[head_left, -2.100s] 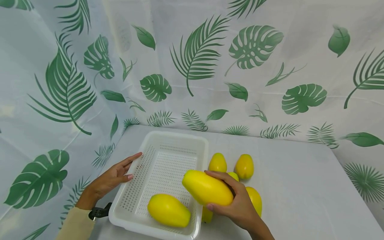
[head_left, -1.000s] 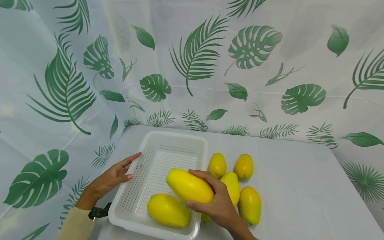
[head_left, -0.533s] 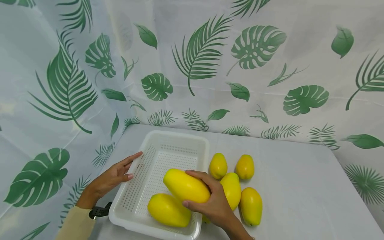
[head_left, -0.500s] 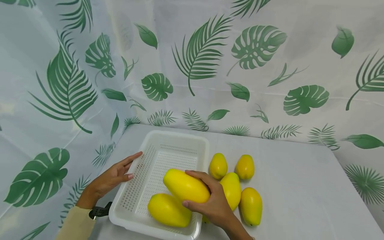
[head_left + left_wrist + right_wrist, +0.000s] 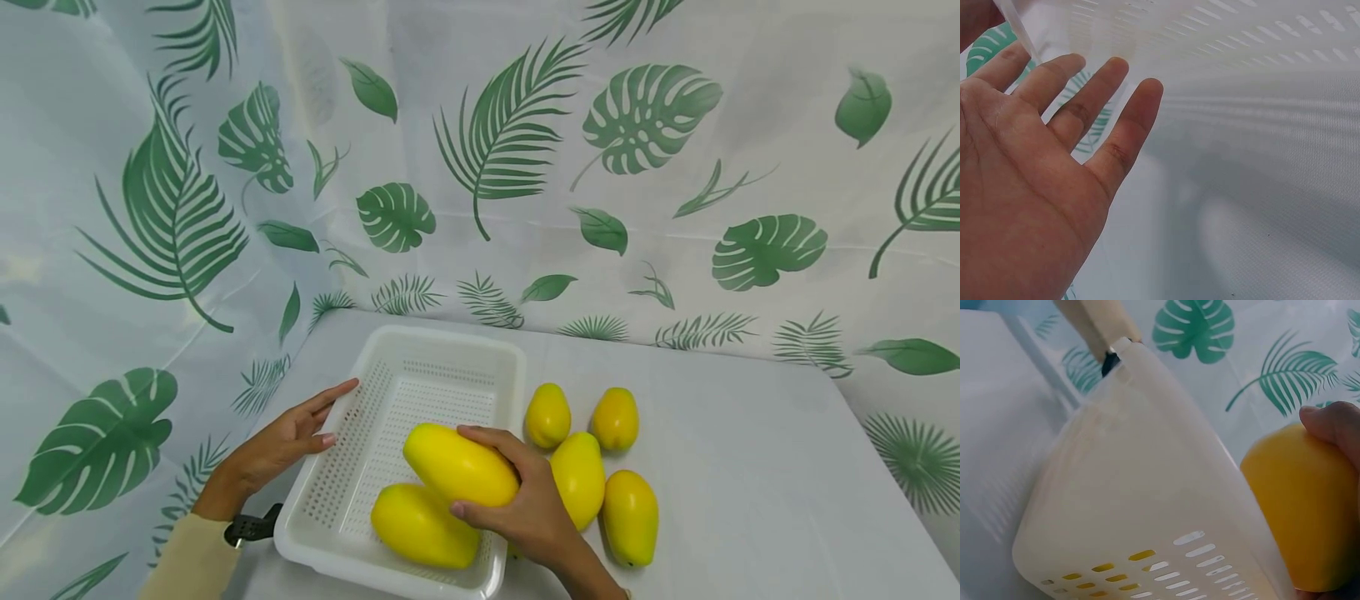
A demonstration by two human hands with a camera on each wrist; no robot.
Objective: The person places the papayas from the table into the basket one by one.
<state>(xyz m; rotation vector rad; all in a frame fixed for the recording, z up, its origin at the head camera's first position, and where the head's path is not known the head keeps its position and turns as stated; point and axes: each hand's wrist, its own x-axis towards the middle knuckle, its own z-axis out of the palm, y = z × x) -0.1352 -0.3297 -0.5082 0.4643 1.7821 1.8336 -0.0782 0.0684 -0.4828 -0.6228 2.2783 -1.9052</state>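
Note:
My right hand (image 5: 528, 504) grips a yellow papaya (image 5: 461, 465), thumb on the near side and fingers over the far side. It holds the fruit over the right part of a white perforated plastic basket (image 5: 300, 521). Beneath it, another papaya (image 5: 420, 529) lies inside the basket. In the right wrist view the held papaya (image 5: 1304, 506) overlaps the basket's rim. My left hand (image 5: 281, 446) stays at the basket's left side, thumb and forefinger at the rim. The left wrist view shows the other fingers (image 5: 1119, 147) extended beside the basket's outer wall (image 5: 1260, 37).
Right of the basket, several papayas lie on the white table (image 5: 757, 467): two farther back, a papaya (image 5: 579, 479) beside my right hand, and another papaya (image 5: 630, 517) at its right. A leaf-print curtain (image 5: 660, 250) bounds the table at the back and left.
My right hand has carried its papaya leftward from the basket's right rim to over the inside, slowing lately. This uncovered the papayas on the table. My left hand has stayed in place.

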